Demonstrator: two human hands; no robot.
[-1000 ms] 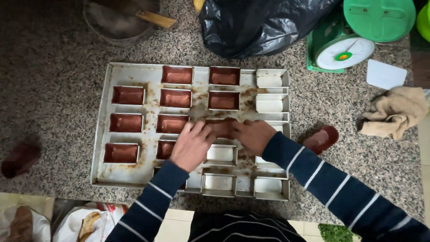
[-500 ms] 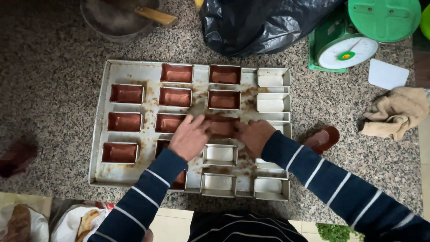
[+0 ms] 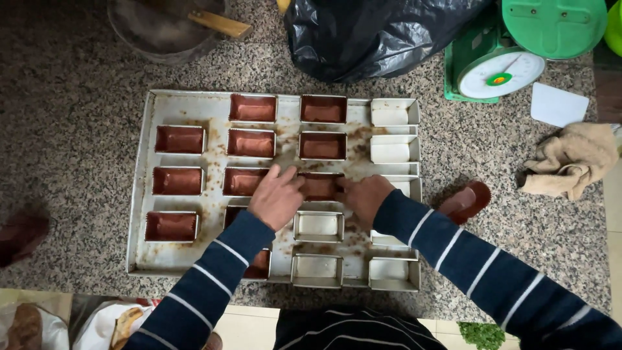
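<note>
A large metal baking tray (image 3: 146,259) lies on the speckled stone counter and carries several small rectangular tins. Many tins on its left and middle hold brown batter (image 3: 180,139); those at the right and front are unfilled (image 3: 389,114). My left hand (image 3: 277,196) and my right hand (image 3: 364,198) grip the two ends of one batter-filled tin (image 3: 320,186) in the tray's middle. It rests on or just above the tray. Both arms wear dark sleeves with white stripes.
A black plastic bag (image 3: 382,35) and a dark bowl with a wooden handle (image 3: 170,24) sit behind the tray. A green kitchen scale (image 3: 502,65), a white scraper (image 3: 558,104) and a beige cloth (image 3: 573,161) lie to the right. A brown-smeared spoon (image 3: 468,201) lies beside the tray.
Both hands have slid the filled tin a little away from me, toward the middle row of the tray. The other tins have not moved.
</note>
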